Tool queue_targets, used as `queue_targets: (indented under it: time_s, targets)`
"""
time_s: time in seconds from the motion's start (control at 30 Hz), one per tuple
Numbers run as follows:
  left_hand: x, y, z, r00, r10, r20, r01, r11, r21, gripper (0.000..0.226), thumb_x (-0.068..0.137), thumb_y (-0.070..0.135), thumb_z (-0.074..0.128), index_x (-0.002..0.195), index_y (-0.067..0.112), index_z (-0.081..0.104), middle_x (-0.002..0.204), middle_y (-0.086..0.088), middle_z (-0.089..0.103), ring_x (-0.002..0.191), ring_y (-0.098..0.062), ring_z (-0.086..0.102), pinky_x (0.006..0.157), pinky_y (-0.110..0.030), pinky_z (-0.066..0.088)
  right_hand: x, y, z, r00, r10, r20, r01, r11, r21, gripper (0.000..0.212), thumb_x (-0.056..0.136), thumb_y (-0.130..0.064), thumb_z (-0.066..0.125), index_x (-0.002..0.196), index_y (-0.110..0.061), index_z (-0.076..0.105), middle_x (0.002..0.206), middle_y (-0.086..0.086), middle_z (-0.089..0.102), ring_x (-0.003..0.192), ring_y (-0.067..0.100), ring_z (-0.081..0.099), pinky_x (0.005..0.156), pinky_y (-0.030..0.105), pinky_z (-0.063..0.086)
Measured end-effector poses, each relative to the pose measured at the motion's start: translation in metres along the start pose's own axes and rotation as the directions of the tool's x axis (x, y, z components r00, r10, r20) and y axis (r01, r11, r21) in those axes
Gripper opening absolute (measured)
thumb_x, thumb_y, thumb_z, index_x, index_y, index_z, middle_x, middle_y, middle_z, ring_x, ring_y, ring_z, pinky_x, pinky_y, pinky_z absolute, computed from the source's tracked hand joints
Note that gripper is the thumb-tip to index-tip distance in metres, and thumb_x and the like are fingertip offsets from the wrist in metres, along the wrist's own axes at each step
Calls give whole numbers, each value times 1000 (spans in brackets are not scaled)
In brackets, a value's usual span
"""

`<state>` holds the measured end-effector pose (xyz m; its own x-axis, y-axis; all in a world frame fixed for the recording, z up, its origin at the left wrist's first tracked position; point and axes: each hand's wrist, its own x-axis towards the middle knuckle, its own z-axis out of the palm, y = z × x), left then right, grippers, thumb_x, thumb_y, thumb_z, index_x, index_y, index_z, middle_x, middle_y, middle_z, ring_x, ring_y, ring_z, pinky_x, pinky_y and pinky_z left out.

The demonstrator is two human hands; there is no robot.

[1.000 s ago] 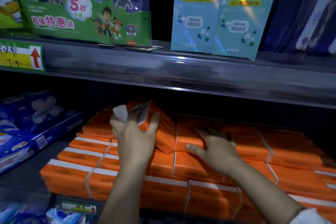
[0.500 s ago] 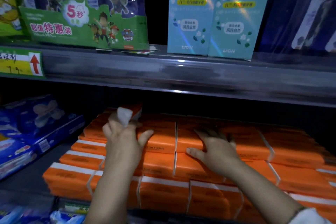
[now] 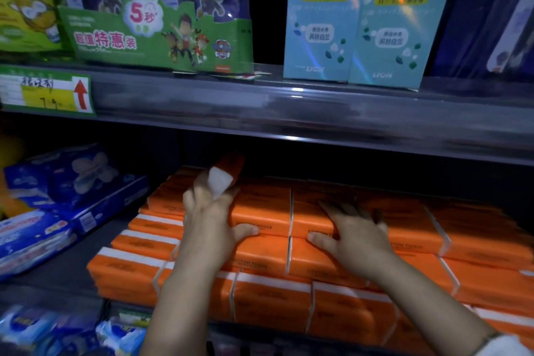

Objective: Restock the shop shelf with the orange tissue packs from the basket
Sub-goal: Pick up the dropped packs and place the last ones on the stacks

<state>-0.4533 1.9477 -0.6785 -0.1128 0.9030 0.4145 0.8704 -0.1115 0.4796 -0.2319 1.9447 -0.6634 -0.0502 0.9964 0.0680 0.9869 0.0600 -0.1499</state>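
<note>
Left hand (image 3: pixel 208 222) grips orange tissue pack (image 3: pixel 231 166), white end up; right hand (image 3: pixel 355 237) flat on stacked packs (image 3: pixel 476 240).

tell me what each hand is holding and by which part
The left hand grips one orange tissue pack by its near white end. The right hand holds nothing; it rests flat on the stacked packs.

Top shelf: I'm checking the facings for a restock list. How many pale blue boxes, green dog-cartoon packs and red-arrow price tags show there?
Pale blue boxes: 2
Green dog-cartoon packs: 1
Red-arrow price tags: 1
Total: 4
</note>
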Motion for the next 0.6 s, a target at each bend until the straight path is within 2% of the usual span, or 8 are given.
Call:
queue_targets:
  time_s: [0.07, 0.13, 0.2, 0.27, 0.33, 0.43, 0.5, 0.6]
  targets:
    - [-1, -3, -11, 999, -32, -44, 29, 996, -83, 66, 68, 44, 78, 129, 30, 56, 145, -17, 15, 125, -24, 14, 109, -37, 23, 1, 1, -2, 1000, -4, 18, 4, 1000, 1, 71, 84, -66, 43, 145, -41, 16, 154, -10, 17, 143, 20, 12, 115, 50, 9]
    - [-2, -7, -24, 975, -77, -210, 38, 983, -182, 36, 82, 32, 71, 113, 14, 67, 136, -25, 28, 122, -38, 28, 104, -41, 30, 1, 1, -5, 999, -8, 46, 8, 1000, 6, 72, 84, -66, 43, 146, -41, 15, 155, -9, 16, 144, 21, 12, 115, 50, 9]
    - [-4, -14, -40, 929, -176, -326, 66, 945, -321, 22, 90, 14, 60, 110, 9, 66, 125, -18, 35, 111, -37, 43, 98, -35, 34, 2, 1, -9, 999, -21, 37, 20, 999, 27, 73, 85, -64, 45, 146, -39, 16, 155, -7, 17, 142, 21, 16, 115, 48, 13]
    - [-8, -24, -54, 912, -320, -256, 134, 823, -552, 37, 91, 5, 55, 119, 28, 62, 117, -2, 36, 92, -17, 48, 95, -27, 38, 1, -1, -14, 996, -65, -58, 70, 992, 105, 71, 85, -59, 51, 146, -36, 22, 153, -3, 25, 139, 21, 26, 114, 44, 23]
    - [-15, -28, -68, 910, -398, -116, 172, 617, -768, 58, 90, 4, 55, 120, 54, 52, 114, 6, 47, 88, -9, 53, 96, -40, 45, -2, -10, -22, 965, -129, -228, 176, 964, 200, 65, 84, -49, 58, 142, -30, 36, 148, 1, 39, 135, 22, 36, 110, 38, 30]
    - [-24, -27, -77, 900, -409, 149, 260, 230, -938, 82, 89, -6, 47, 138, 56, 26, 117, 3, 62, 84, -15, 66, 63, -35, 55, -10, -34, -33, 911, -179, -370, 308, 893, 328, 55, 84, -40, 62, 135, -23, 48, 138, 0, 51, 129, 18, 45, 105, 26, 32]
    - [-29, -26, -77, 909, -355, 219, 283, 139, -949, 89, 87, -11, 43, 141, 55, 17, 115, -3, 66, 71, -14, 67, 50, -29, 50, -17, -55, -37, 928, -171, -332, 323, 813, 484, 54, 84, -39, 62, 134, -22, 49, 132, -5, 55, 124, 12, 49, 102, 20, 33]
    - [-34, -25, -78, 953, -240, 187, 235, 189, -954, 95, 79, -17, 51, 144, 45, 21, 109, -1, 70, 90, -20, 69, 70, -35, 52, -28, -84, -42, 978, -163, -132, 203, 582, 787, 54, 81, -51, 56, 129, -28, 49, 108, -18, 60, 108, 6, 58, 99, 28, 44]
